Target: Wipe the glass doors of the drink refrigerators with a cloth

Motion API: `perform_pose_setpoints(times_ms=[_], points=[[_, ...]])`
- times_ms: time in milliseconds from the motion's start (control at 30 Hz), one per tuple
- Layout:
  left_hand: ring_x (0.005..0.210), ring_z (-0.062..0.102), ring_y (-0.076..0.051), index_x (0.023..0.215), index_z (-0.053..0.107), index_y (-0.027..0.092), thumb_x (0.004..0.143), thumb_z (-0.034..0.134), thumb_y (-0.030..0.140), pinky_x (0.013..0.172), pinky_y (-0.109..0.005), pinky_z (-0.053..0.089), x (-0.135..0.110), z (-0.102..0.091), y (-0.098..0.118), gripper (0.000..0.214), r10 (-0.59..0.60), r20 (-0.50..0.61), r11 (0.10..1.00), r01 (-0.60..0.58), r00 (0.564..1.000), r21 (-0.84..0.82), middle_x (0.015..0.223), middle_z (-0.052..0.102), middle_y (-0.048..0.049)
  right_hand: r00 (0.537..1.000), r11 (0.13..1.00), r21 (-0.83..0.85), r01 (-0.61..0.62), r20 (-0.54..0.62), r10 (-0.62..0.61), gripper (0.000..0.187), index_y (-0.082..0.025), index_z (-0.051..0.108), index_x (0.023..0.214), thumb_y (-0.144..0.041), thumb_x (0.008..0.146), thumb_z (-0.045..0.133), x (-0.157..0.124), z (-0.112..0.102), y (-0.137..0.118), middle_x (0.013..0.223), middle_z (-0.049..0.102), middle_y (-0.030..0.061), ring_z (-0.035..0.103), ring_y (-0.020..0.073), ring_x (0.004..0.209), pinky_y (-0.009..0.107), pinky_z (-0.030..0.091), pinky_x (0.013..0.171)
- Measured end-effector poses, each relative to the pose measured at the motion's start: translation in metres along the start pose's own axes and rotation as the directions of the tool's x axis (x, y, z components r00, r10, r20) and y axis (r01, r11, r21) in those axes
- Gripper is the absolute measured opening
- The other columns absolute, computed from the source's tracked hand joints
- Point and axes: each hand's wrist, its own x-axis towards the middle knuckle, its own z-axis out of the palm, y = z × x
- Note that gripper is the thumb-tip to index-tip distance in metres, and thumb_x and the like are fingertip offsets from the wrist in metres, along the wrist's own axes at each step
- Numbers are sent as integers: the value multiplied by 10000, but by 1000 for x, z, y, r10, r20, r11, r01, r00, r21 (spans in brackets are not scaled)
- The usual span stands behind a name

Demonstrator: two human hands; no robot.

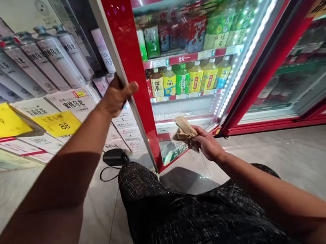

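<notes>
While left fingers (129,89) grip a door edge (109,44), right fingers (198,133) pinch cloth (184,127) from below.

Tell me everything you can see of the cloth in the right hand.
The cloth is a small tan-brown rag that looks like coarse woven fabric, crumpled into a loose wad. The right hand holds it from below, fingers closed on its lower part, with its top standing free. It is held in the air, low in front of the open cooler, touching nothing else. I cannot tell whether it is damp.
</notes>
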Motion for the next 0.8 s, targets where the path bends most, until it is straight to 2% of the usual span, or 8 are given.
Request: perform_pose_setpoints(times_ms=[33, 100, 200, 333, 400, 467, 667, 800], points=[[1218, 638, -272, 1310, 563, 249, 618, 800, 746, 1049, -482, 523, -17, 11, -7, 884, -55, 14, 997, 56, 998, -47, 1214, 686, -40, 1000, 999, -32, -12, 14, 12, 598, -181, 634, 1248, -137, 654, 582, -6, -1, 1, 881, 738, 4, 603, 133, 691, 240, 476, 626], [1224, 641, -294, 1305, 563, 264, 576, 837, 720, 1035, -465, 541, -44, 30, -15, 903, -55, -72, 995, 49, 996, -84, 1259, 679, -60, 998, 992, -123, -29, 59, 36, 591, -191, 630, 1271, -163, 684, 576, -18, -5, 5, 932, 740, 19, 618, 144, 714, 263, 501, 646], [1204, 652, -303, 1298, 565, 270, 553, 902, 611, 1010, -435, 567, -61, 48, -13, 886, -10, -128, 995, -2, 992, -100, 1284, 675, -85, 986, 942, -333, 46, 166, 11, 529, -219, 621, 1308, -264, 782, 593, -33, -12, 15, 1057, 724, 49, 663, 189, 845, 332, 560, 734], [1208, 648, -300, 1284, 560, 260, 600, 896, 567, 1000, -436, 579, -68, 66, 5, 822, 71, -142, 995, -80, 987, -55, 1287, 664, -99, 955, 736, -624, 262, 280, -103, 528, -217, 606, 1325, -452, 854, 652, -51, -15, 37, 1144, 668, 93, 662, 250, 1029, 429, 573, 886], [1184, 659, -286, 1275, 546, 268, 619, 874, 599, 990, -435, 586, -75, 78, 14, 805, 106, -152, 994, -111, 983, -25, 1278, 663, -94, 954, 605, -739, 294, 267, -138, 550, -210, 611, 1298, -499, 836, 686, -59, -14, 49, 1141, 655, 101, 661, 263, 1033, 450, 566, 912], [1170, 662, -273, 1283, 520, 271, 646, 850, 619, 986, -425, 586, -83, 91, 23, 798, 134, -164, 991, -135, 977, 6, 1272, 660, -92, 959, 530, -799, 285, 239, -154, 570, -210, 604, 1280, -525, 817, 709, -68, -14, 57, 1129, 651, 101, 667, 255, 978, 431, 575, 875], [1110, 661, -239, 1296, 478, 235, 709, 820, 572, 948, -358, 586, -103, 130, 47, 758, 190, -215, 980, -173, 958, 95, 1170, 651, -69, 974, 495, -839, 224, 174, -147, 422, -226, 586, 1088, -498, 801, 737, -83, -23, 60, 916, 656, 22, 638, 182, 781, 305, 532, 704], [893, 691, -181, 1248, 511, 231, 697, 833, 484, 773, -288, 611, -111, 145, 60, 687, 185, -281, 979, -153, 942, 133, 1031, 676, -26, 983, 479, -859, 182, 143, -116, 318, -224, 590, 923, -445, 785, 771, -81, -33, 55, 818, 637, -11, 604, 167, 746, 266, 462, 670]])
